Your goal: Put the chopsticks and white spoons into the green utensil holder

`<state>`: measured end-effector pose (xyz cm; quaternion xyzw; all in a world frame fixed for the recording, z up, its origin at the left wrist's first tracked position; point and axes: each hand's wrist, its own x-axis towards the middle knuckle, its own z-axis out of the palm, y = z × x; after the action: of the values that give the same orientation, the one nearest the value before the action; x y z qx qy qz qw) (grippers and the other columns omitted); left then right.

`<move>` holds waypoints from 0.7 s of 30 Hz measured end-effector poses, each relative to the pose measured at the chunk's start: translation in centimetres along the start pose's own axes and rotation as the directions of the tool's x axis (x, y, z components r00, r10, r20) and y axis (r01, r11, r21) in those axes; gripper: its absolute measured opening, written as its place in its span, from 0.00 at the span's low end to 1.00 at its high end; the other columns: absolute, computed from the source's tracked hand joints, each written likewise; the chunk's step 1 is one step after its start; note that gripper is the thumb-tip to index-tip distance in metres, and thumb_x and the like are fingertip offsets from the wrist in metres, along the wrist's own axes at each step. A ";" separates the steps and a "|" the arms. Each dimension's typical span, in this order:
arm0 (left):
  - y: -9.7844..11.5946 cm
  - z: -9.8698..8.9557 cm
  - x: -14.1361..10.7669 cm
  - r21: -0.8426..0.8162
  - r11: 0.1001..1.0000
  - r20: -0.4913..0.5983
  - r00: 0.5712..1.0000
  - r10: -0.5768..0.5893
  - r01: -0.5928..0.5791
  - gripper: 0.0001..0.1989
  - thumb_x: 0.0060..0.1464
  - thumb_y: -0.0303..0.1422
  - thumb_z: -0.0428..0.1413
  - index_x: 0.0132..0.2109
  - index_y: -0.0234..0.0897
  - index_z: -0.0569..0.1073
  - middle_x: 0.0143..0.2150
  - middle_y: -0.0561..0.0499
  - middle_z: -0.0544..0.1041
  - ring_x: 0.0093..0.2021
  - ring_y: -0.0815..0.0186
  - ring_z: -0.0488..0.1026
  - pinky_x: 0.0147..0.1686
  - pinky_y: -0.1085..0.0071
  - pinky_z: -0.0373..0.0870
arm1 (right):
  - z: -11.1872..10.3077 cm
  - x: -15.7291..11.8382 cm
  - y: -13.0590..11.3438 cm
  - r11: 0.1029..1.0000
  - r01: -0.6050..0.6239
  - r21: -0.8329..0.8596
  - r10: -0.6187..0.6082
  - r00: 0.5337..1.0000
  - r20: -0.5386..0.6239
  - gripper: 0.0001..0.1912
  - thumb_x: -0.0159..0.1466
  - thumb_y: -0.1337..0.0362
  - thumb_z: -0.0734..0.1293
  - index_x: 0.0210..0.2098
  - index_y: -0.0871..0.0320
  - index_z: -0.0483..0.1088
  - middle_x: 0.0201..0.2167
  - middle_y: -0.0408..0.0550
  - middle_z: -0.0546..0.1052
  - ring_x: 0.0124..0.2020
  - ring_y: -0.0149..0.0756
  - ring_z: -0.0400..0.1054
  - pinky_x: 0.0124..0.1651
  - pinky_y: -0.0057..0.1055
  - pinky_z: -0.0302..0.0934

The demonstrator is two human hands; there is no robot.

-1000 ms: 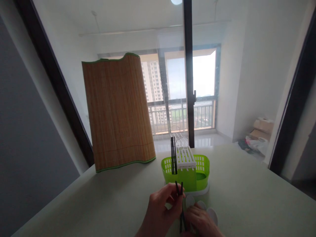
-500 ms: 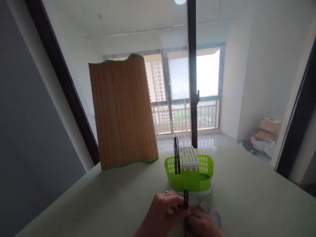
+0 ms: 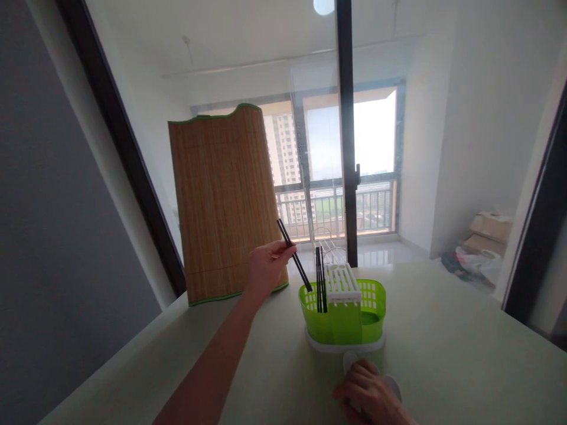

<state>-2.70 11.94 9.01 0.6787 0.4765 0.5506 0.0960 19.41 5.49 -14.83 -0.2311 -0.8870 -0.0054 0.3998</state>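
so the left hand (image 3: 264,265) is up over the table (image 3: 443,354), fingers pinched on a pair of black chopsticks (image 3: 295,255), tips angled down just at the left rim of the green caddy (image 3: 343,313). more chopsticks (image 3: 321,288) already stand upright in it. right hand (image 3: 370,396) sits at the near edge, fingers curled over white spoons (image 3: 349,359). bamboo mat (image 3: 225,200) stands at the far left edge.

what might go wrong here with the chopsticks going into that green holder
The left hand pinches the black chopsticks near their top, tilted, so the tips could catch the green holder rim and slip loose. They may also knock the chopsticks already standing inside. The right hand rests on white spoons, not steadying the holder, which might slide.
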 end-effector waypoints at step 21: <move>-8.4 9.3 1.1 0.341 0.937 0.288 0.940 -0.180 0.075 0.08 0.51 0.36 0.59 0.33 0.36 0.79 0.30 0.49 0.80 0.30 0.65 0.76 0.30 0.72 0.68 | -1.1 0.4 0.2 0.999 -0.029 -0.036 0.030 0.999 0.035 0.08 0.60 0.71 0.59 0.33 0.54 0.68 0.24 0.43 0.72 0.29 0.35 0.65 0.36 0.33 0.54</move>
<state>0.51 20.89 0.68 0.7314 0.5829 0.3413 0.0936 20.05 5.57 -13.80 -0.2512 -0.8903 -0.0113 0.3797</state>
